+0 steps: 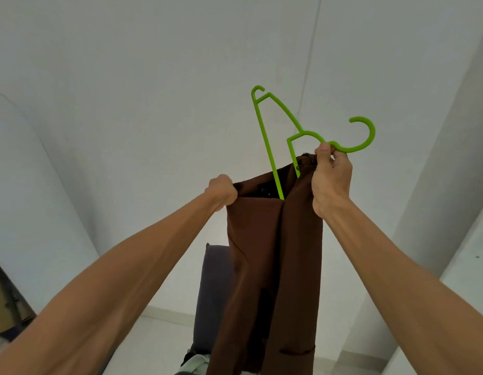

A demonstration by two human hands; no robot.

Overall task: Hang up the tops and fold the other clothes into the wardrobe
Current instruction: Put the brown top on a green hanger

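Green plastic makes up the one hanger in view, held high at the centre of the frame. One brown garment hangs below it, and two bare hands hold the pair up against a pale wall.

The hanger is tipped steeply: one shoulder end points to the upper middle of the frame, its hook curls out to the right of centre, and its lower bars run down into the open top of the garment. That opening is stretched between the two hands, a dark lining showing inside it. From there the cloth falls straight down through the lower middle of the frame to its bottom edge.

Above and around the hanger the wall is bare, so nothing crowds the hook or the raised end. Behind the cloth, at lower centre, stands a dark purple-grey cushioned piece; I cannot tell what furniture it belongs to. A white upright panel rises along the right of the frame, well apart from the hanger.

The left hand is closed in a fist, its grip bunched on the left edge of the garment's opening. The right hand has its grip pressed together on the hanger's neck just below the hook, with the right edge of the garment gathered under the same fingers.
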